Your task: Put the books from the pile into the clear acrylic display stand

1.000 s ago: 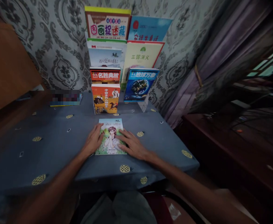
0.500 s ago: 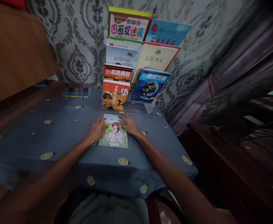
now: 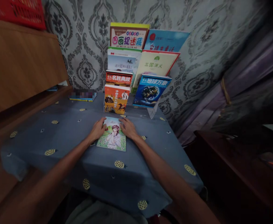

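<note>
A thin book (image 3: pixel 113 138) with a drawn figure in a green field on its cover lies on the blue tablecloth. My left hand (image 3: pixel 98 128) grips its left edge, fingers curled along the side. Opposite, my right hand (image 3: pixel 128 128) holds the upper right edge, its thumb and fingertips over the cover. Just beyond the book stands a tiered clear display rack (image 3: pixel 152 111). Its front left tier carries an orange book (image 3: pixel 116 99), and a blue book with a globe (image 3: pixel 151 91) leans at the right.
More books fill the upper tiers, among them a cream book (image 3: pixel 157 63). A small stack of books (image 3: pixel 82 95) lies at the table's back left. A wooden cabinet (image 3: pixel 24 62) borders the left, with a red basket (image 3: pixel 17 12) on top. Dark furniture (image 3: pixel 234 168) stands at the right.
The camera view has tilted up and turned slightly left, bringing more of the red basket into sight. Both hands stay on the book, which looks nearly unmoved on the table.
</note>
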